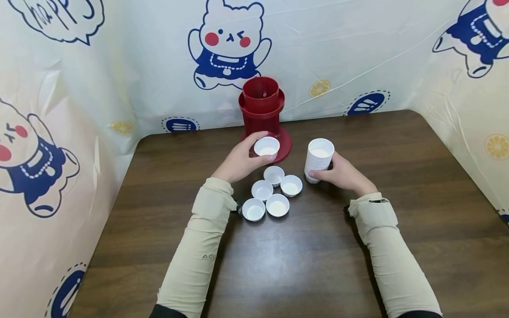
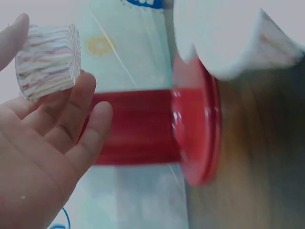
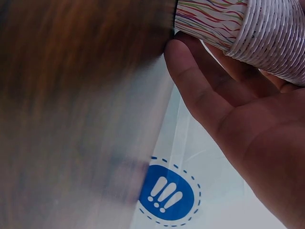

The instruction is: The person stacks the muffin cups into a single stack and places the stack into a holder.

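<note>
My left hand [image 1: 241, 159] pinches one small white paper cup [image 1: 267, 146] between thumb and fingers, in front of the red stand. In the left wrist view this cup [image 2: 50, 59] shows wavy coloured lines on its side. Farther right, my right hand [image 1: 345, 176] grips a tall stack of nested paper cups [image 1: 319, 159] near its lower part. The right wrist view shows the stacked rims and the striped side of the stack [image 3: 228, 21]. Between the hands, nearer the person, several single paper cups [image 1: 262, 190] stand mouth up in a close group on the table.
Behind the left hand rises a red stand [image 1: 262, 121] with a round base and a cup-shaped top. The brown wooden table [image 1: 318, 265] carries everything. A white printed cloth [image 1: 159, 57] with cartoon bears hangs along the back and both sides.
</note>
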Demonstrator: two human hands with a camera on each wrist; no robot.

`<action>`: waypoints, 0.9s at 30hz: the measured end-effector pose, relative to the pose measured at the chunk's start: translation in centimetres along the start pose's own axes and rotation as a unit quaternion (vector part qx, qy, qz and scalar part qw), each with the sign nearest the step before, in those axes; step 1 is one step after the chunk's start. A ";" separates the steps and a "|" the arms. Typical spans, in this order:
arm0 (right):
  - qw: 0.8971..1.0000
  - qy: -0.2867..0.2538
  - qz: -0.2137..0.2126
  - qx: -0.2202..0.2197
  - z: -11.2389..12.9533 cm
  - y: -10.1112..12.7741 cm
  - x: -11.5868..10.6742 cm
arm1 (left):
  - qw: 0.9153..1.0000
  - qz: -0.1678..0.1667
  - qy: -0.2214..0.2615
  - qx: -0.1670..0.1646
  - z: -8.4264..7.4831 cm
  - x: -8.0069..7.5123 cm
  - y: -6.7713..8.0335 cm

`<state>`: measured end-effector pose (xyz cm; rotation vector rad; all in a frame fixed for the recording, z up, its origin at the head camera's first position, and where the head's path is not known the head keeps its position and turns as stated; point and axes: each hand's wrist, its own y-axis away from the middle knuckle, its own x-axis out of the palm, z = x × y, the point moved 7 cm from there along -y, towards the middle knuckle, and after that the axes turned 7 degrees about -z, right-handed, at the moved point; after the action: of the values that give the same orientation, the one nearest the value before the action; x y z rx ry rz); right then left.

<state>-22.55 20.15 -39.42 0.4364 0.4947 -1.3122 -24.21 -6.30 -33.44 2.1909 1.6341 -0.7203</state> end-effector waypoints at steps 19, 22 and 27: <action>1.000 -0.022 0.006 -0.010 0.2 -0.2 0.3 | 0.996 0.049 0.044 0.054 -4.8 4.6 -1.3; 1.000 -0.021 0.006 -0.009 0.2 -0.2 0.2 | 0.996 0.060 0.042 0.055 -4.8 5.1 -1.4; 1.000 -0.023 0.006 -0.010 0.0 -0.1 0.0 | 0.995 0.067 0.046 0.056 -4.8 5.6 -1.4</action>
<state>-22.65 20.09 -39.44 0.3918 0.4649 -1.3015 -23.25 1.15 -32.57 2.4196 1.5033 -0.6988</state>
